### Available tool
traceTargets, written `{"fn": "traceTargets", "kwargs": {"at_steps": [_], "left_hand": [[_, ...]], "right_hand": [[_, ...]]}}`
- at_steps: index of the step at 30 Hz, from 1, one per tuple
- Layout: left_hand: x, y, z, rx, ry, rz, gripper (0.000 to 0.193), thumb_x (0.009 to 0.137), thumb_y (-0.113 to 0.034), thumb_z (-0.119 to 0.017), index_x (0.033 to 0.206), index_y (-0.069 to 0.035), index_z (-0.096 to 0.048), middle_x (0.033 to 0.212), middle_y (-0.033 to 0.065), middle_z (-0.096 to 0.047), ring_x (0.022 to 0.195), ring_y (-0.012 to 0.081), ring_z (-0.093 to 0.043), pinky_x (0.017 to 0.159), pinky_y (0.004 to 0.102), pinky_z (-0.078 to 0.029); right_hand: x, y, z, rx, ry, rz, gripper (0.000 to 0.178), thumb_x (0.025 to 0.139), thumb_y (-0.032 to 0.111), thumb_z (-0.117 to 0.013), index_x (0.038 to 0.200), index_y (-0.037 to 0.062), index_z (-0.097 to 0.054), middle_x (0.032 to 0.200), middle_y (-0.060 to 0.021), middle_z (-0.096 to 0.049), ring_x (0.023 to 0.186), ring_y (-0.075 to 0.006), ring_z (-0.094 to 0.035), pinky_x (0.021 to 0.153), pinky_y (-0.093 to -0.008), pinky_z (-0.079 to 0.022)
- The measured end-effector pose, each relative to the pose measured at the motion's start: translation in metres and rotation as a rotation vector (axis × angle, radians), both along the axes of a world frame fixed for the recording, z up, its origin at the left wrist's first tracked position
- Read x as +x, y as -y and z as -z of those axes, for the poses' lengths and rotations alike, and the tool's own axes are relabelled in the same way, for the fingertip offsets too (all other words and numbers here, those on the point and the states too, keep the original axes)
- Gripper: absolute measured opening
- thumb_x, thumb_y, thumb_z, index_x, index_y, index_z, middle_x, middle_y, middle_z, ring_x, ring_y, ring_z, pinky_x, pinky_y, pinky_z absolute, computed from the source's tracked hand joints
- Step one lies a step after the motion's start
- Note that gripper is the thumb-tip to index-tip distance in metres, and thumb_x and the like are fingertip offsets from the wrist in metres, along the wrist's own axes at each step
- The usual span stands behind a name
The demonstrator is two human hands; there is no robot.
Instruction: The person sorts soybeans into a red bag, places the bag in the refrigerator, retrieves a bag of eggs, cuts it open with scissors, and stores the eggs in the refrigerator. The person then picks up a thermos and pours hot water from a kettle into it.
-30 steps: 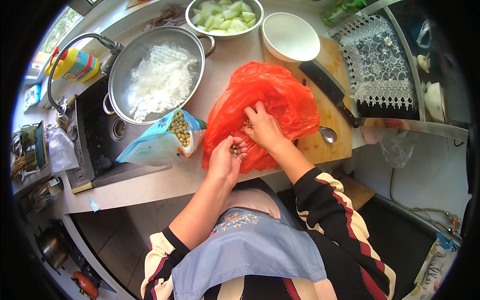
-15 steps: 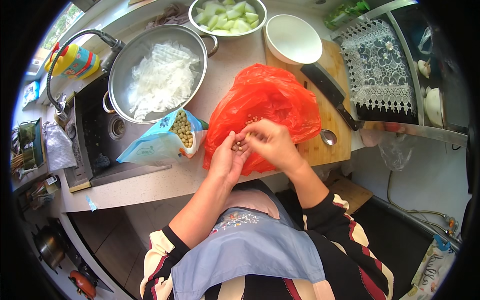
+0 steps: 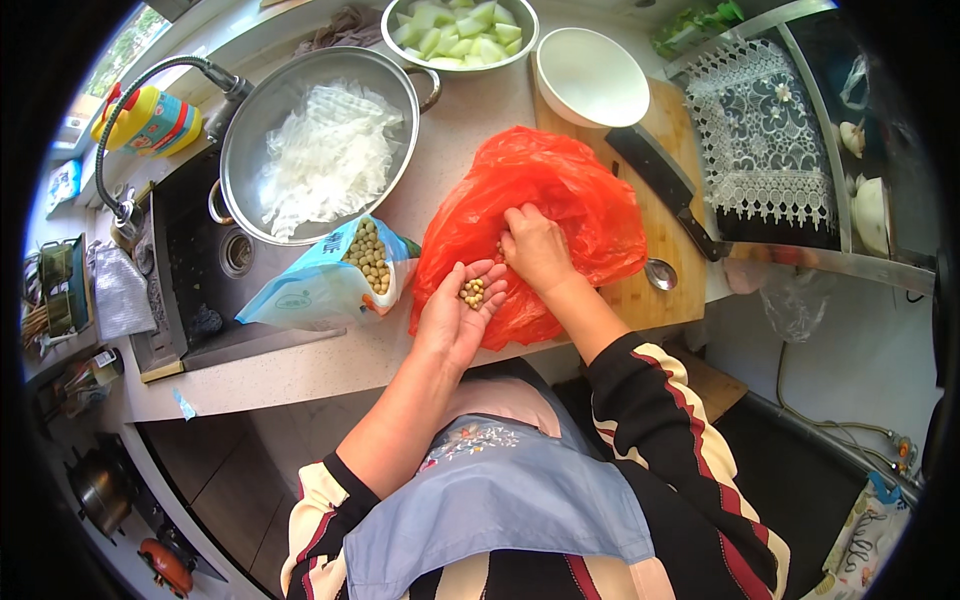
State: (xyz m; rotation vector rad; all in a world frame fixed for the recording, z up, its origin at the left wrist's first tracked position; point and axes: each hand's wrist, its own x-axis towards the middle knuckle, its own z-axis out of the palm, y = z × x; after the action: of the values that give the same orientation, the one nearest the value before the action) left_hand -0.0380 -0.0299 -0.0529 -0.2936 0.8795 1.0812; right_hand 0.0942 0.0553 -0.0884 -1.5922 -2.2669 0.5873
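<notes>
Palm up and cupped, my left hand (image 3: 450,322) holds a small heap of round tan dried beans (image 3: 473,292), at the near left edge of a red plastic bag (image 3: 530,165). My right hand (image 3: 537,250) reaches into the bag's mouth with fingers bent together; their tips are partly hidden, and I cannot make out what they hold. A few pale beans show beside the right fingers. Left of my hands stands an opened blue-and-white packet (image 3: 305,290), its mouth showing round olive-tan beans (image 3: 368,257).
A two-handled steel pot (image 3: 410,130) holds white translucent strips. Behind are a bowl of cut pale-green pieces (image 3: 460,35) and a white bowl (image 3: 592,78). A cleaver (image 3: 655,175) and spoon (image 3: 660,274) lie on the wooden board (image 3: 675,295). The sink (image 3: 190,290) is at left.
My right hand has left my left palm and moved up and right into the red bag. The left hand stays cupped, its beans now in plain sight.
</notes>
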Motion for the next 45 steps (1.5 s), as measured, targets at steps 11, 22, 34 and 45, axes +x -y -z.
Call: {"fn": "traceTargets", "kwargs": {"at_steps": [11,22,34,45], "left_hand": [[-0.021,0.046,-0.003,-0.048,-0.012,0.002,0.030,0.098,-0.026,-0.042,0.097,0.001,-0.056,0.097,0.0134,-0.060,0.089,0.0214,-0.058,0.082,0.0322,-0.048],[-0.030,0.054,-0.006,-0.047,-0.023,-0.017,0.029,0.098,-0.026,-0.043,0.095,-0.001,-0.056,0.097,0.0128,-0.059,0.090,0.0211,-0.056,0.083,0.0330,-0.047],[-0.022,0.044,-0.006,-0.017,0.030,-0.031,0.026,0.097,-0.026,-0.044,0.089,-0.004,-0.054,0.087,0.0096,-0.058,0.083,0.0196,-0.055,0.077,0.0305,-0.046],[-0.013,0.027,-0.013,-0.008,0.182,-0.027,0.024,0.095,-0.025,-0.047,0.081,-0.006,-0.051,0.080,0.0079,-0.054,0.073,0.0176,-0.050,0.069,0.0291,-0.045]], "right_hand": [[0.009,0.044,-0.049,-0.286,-0.481,0.036,0.008,0.077,0.004,-0.060,0.084,0.0019,-0.060,0.077,-0.0144,-0.057,0.070,-0.0273,-0.061,0.061,-0.0358,-0.049],[-0.034,0.041,0.002,0.038,-0.033,-0.114,0.006,0.076,0.002,-0.058,0.079,0.0012,-0.053,0.079,-0.0182,-0.053,0.076,-0.0371,-0.058,0.066,-0.0445,-0.048],[0.007,0.040,-0.043,-0.165,-0.394,0.046,0.017,0.077,0.007,-0.065,0.092,0.0007,-0.061,0.083,-0.0118,-0.059,0.067,-0.0195,-0.061,0.061,-0.0289,-0.050],[0.002,0.011,0.002,-0.092,-0.039,0.002,0.021,0.075,0.011,-0.068,0.091,0.0049,-0.056,0.089,-0.0168,-0.054,0.077,-0.0379,-0.059,0.066,-0.0418,-0.050]]}}
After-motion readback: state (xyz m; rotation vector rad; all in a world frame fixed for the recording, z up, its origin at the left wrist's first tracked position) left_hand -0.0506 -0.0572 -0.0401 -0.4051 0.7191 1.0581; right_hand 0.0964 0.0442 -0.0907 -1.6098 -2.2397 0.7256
